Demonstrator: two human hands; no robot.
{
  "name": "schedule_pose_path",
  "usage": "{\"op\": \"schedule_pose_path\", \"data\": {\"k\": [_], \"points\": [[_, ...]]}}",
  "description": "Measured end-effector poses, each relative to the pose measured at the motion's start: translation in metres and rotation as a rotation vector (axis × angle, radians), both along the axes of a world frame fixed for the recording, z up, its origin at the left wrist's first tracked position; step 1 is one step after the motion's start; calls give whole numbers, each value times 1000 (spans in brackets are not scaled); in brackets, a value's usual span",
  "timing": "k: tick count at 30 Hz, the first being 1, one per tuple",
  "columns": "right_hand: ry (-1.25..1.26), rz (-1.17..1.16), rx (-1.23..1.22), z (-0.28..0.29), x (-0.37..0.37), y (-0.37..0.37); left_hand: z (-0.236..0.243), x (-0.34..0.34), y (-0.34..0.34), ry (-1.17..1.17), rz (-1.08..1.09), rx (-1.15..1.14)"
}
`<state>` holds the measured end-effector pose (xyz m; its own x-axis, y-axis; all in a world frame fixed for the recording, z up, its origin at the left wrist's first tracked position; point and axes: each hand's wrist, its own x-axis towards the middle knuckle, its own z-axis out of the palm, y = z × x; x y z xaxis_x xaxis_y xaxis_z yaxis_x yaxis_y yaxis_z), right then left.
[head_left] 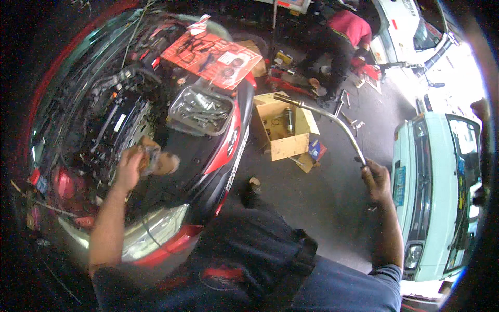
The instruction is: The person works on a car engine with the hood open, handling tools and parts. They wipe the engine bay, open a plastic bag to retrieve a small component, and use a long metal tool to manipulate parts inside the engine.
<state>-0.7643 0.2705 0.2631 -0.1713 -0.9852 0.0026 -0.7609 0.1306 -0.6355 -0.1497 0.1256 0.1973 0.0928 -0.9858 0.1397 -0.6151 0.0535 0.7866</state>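
My left hand is closed over the engine bay of a red car, gripping a crumpled brown rag that is slightly blurred. Out to the right, my right hand is wrapped around one end of a long metal bar. The bar looks curved and points away to the far left, its darker tip above an open cardboard box. Beneath my left hand lies the engine. A metal tray of wrenches and sockets rests on the car's front edge, beyond the rag.
An orange-red cardboard sheet with dark gaskets and rings lies behind the tray. At the right stands a pale green van. A co-worker in a pink shirt bends over farther back. Tools lie on the floor.
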Motion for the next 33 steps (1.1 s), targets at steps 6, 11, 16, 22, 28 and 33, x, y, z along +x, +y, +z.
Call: {"op": "schedule_pose_path", "data": {"k": [6,11,16,22,28,33], "points": [[-227,30,-51,-23,-1,6,50,-132,-54,181,-298,-387],[-303,122,-75,-15,-23,-12,113,-222,-45,449,-669,-287],[-206,210,-153,-17,-77,-33,151,-306,-36,-82,-827,-405],[162,271,-373,5,-148,-53,145,-388,-36,64,-799,-210],[1006,455,-954,56,-196,-60,80,-419,-38,382,-755,870],[801,652,-792,5,-215,-83,3,-381,-42,-158,-639,772]]}}
